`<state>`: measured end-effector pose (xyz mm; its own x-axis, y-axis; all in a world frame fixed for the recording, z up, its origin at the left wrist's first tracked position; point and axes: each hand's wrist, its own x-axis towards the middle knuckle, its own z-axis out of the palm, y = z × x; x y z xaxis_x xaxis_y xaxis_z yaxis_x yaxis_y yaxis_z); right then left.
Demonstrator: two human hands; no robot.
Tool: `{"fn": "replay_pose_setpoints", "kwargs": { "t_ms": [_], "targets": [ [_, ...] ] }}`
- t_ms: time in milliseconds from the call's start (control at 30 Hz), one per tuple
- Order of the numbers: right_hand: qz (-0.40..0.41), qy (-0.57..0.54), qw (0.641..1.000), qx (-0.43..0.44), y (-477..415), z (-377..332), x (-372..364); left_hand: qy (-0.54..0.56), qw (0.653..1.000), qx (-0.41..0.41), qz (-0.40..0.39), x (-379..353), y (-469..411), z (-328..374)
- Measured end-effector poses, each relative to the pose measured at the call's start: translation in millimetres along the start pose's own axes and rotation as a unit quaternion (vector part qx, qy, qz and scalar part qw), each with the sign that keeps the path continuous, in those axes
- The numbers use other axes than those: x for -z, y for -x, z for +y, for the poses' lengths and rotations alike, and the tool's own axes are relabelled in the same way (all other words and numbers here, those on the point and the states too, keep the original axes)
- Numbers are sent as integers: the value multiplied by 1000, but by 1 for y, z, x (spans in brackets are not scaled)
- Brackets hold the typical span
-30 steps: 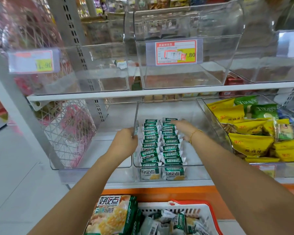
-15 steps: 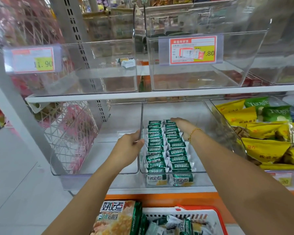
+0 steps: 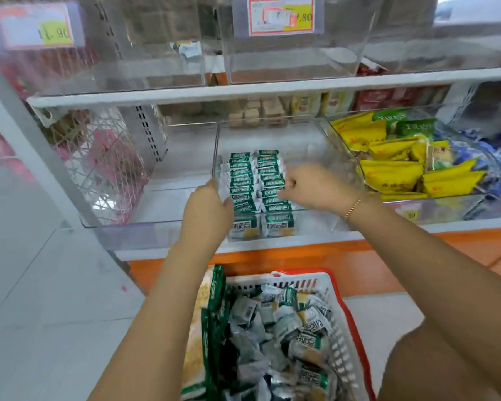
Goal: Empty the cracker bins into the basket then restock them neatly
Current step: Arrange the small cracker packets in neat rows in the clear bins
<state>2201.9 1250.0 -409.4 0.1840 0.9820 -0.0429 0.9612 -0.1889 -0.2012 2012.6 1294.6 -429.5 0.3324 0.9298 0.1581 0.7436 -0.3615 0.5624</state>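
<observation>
Green-white packets (image 3: 255, 183) stand in two tidy rows in the clear bin (image 3: 315, 224). The left hand (image 3: 207, 211) grips its wall; the right hand (image 3: 310, 188) curls beside them, hold unclear.

Bare floor in the middle bin (image 3: 313, 224), right of the two packet rows (image 3: 255, 180). I see the right hand (image 3: 310, 188) in that gap, and the left hand (image 3: 209, 211) crowds the bin's left wall. The upper shelf (image 3: 272, 86) overhangs the back, so I can only get in from the front. The left bin (image 3: 168, 198) has open floor. The right bin (image 3: 446, 209) is heaped with yellow packs (image 3: 394, 172). The basket (image 3: 301, 282) below is crowded with loose packets.
</observation>
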Motion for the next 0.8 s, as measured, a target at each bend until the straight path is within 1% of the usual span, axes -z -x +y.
{"fn": "replay_pose_setpoints", "kwargs": {
  "t_ms": [67, 100, 133, 200, 300, 400, 467, 533, 667, 800],
  "targets": [
    [-27, -12, 1000, 6, 29, 4, -19, 38, 999, 0, 29, -6, 35, 5],
    [-41, -26, 999, 10, 38, 7, -33, 61, 998, -4, 31, -12, 52, 7],
    [-61, -39, 997, 13, 46, 8, -47, 76, 997, -9, 16, -21, 69, 7],
    [-108, -39, 993, 14, 57, 13, -82, 86, 995, -4, -53, -47, 96, 4],
    [-182, 1, 983, -3, 71, 27, -140, 92, 979, 46, -177, -90, 125, -8],
    [-233, -16, 972, 17, 94, 47, -188, 84, 960, 106, -246, -130, 144, -26],
    [-245, -13, 969, 32, 108, 56, -212, 58, 949, 134, -280, -152, 158, -38],
    [-242, 2, 969, 49, 116, 59, -229, 49, 942, 156, -293, -170, 171, -50],
    [-229, 45, 968, 92, 113, 63, -245, 53, 943, 171, -280, -186, 176, -61],
    [-261, 65, 956, 120, 102, 60, -253, 55, 943, 193, -266, -186, 158, -64]
  ]
}}
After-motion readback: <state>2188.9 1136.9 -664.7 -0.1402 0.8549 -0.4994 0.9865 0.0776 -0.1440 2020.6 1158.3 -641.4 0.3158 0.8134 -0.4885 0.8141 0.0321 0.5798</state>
